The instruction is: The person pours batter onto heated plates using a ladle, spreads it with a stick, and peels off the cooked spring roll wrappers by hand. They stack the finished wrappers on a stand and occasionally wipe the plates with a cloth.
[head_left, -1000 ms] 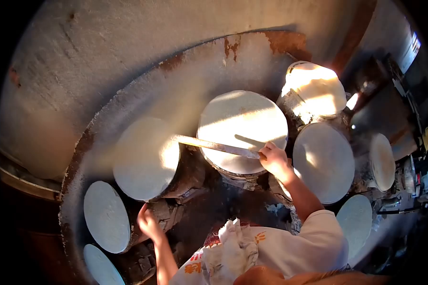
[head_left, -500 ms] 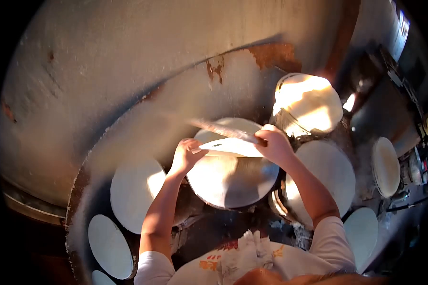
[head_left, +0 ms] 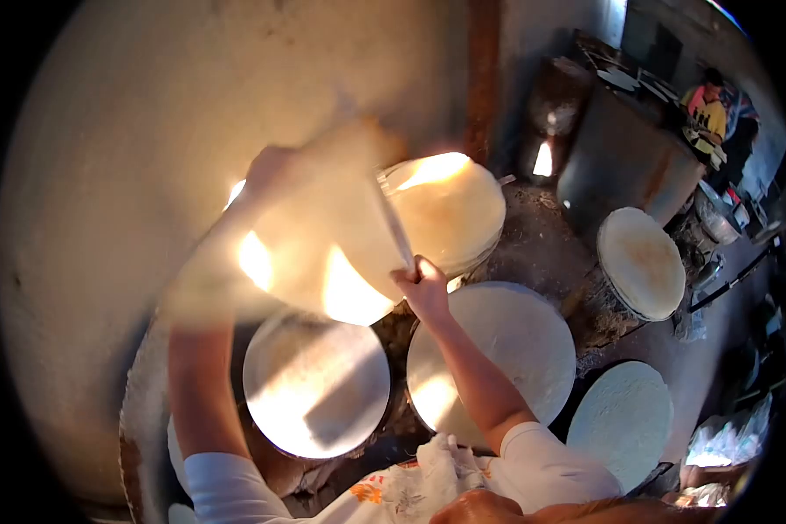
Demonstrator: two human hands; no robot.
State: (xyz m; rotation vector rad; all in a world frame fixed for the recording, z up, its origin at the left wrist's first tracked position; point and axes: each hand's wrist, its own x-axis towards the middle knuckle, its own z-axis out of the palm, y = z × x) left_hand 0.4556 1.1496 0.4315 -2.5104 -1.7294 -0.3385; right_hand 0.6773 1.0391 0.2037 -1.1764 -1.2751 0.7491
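Observation:
A thin, pale round sheet (head_left: 310,236) hangs raised above the round griddles, partly veiled by steam. At its upper left edge is my left hand (head_left: 269,170), blurred but seemingly closed on the rim. My right hand (head_left: 426,286) is closed around a narrow flat stick (head_left: 395,223), which points up along the sheet's right side. Below the sheet, a pale round griddle (head_left: 316,384) shows sunlit patches and shadow. Another large round surface (head_left: 498,367) sits under my right forearm.
A stack of round sheets (head_left: 452,214) stands behind the stick. Further right are a browned round (head_left: 642,264) and a pale greenish round (head_left: 620,428). A curved metal wall (head_left: 148,131) rises at the left. A person in yellow (head_left: 707,113) is in the far right background.
The view has turned right. The sheet, folded low between my hands before, is now spread and raised. My left hand has moved up and left; the stick now points upward.

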